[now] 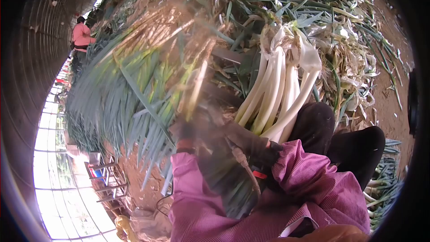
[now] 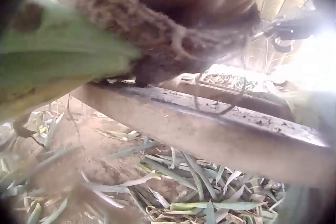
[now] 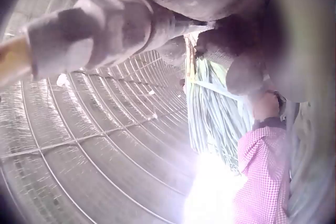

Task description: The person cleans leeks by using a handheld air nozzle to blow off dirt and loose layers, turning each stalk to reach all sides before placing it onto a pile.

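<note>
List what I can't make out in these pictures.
Left hand: grip lost in blur, head view.
Peeled green onions: lower stretch hidden by right hand and sleeve, head view.
Hose: cut off by left edge, right wrist view.
Distant person: hands' work too small, head view.

Head cam: wide, fwd/down at leek heap (image 1: 134, 76). L wrist: v. close to green leek (image 2: 52, 61), faces soil (image 2: 94, 155). R wrist: close by tool (image 3: 100, 35), tilted up at roof (image 3: 105, 134). Head & R wrist share roof, heap, pink sleeve (image 3: 262, 166).

A greenhouse tunnel (image 1: 27, 67), judging by the arched ribbed covering (image 3: 121, 124), bare soil (image 1: 383, 87) and heaped green onions (image 1: 121, 80).
</note>
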Motion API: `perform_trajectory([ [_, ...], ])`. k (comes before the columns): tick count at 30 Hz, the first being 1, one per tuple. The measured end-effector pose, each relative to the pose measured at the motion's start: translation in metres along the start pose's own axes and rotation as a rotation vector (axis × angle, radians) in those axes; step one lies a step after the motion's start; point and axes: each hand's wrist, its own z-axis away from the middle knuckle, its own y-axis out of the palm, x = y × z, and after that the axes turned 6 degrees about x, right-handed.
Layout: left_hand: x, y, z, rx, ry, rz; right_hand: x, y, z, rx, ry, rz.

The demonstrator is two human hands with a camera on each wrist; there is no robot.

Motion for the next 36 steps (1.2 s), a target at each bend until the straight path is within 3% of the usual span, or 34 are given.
perform_trajectory([
  [3, -0.030, -0.034, -0.004, 0.017, 0.081, 0.350, -0.003, -0.006, -0.001, 0.020, -0.142, 0.113],
  [5, -0.067, -0.071, -0.003, 0.150, 0.005, 0.443, -0.002, -0.008, 0.004, 0.020, -0.331, 0.425],
  [7, -0.091, -0.097, -0.012, 0.236, 0.007, 0.528, -0.005, -0.008, 0.004, -0.044, -0.303, 0.338],
  [8, -0.091, -0.078, -0.024, 0.230, 0.016, 0.487, -0.005, -0.008, 0.004, -0.076, -0.291, 0.296],
  [10, -0.085, -0.021, -0.047, 0.220, 0.035, 0.400, 0.001, 0.003, -0.001, -0.186, -0.137, -0.183],
  [12, -0.073, -0.021, -0.050, 0.221, 0.132, 0.572, 0.003, 0.002, -0.002, -0.223, -0.088, -0.245],
  [14, -0.059, -0.025, -0.047, 0.256, 0.228, 0.674, -0.009, -0.005, 0.000, -0.184, -0.133, 0.093],
  [16, -0.047, -0.031, -0.038, 0.321, 0.316, 0.648, -0.020, -0.006, -0.005, -0.156, -0.160, 0.166],
  [20, -0.039, -0.028, -0.039, 0.386, 0.450, 0.367, -0.011, -0.005, 0.003, -0.126, -0.362, 0.463],
  [22, -0.052, -0.043, -0.040, 0.328, 0.334, 0.300, -0.013, -0.004, 0.001, -0.135, -0.414, 0.559],
  [25, -0.102, -0.123, -0.026, 0.228, 0.025, 0.209, -0.008, -0.004, 0.005, -0.123, -0.452, 0.562],
  [30, -0.103, -0.095, -0.048, 0.149, 0.123, 0.167, -0.030, -0.007, -0.009, -0.264, -0.682, 0.678],
  [35, -0.119, -0.118, -0.020, 0.188, 0.105, 0.228, -0.052, -0.005, -0.018, -0.366, -0.542, 0.583],
  [36, -0.123, -0.130, -0.012, 0.209, 0.117, 0.211, -0.046, -0.005, -0.013, -0.305, -0.372, 0.498],
])
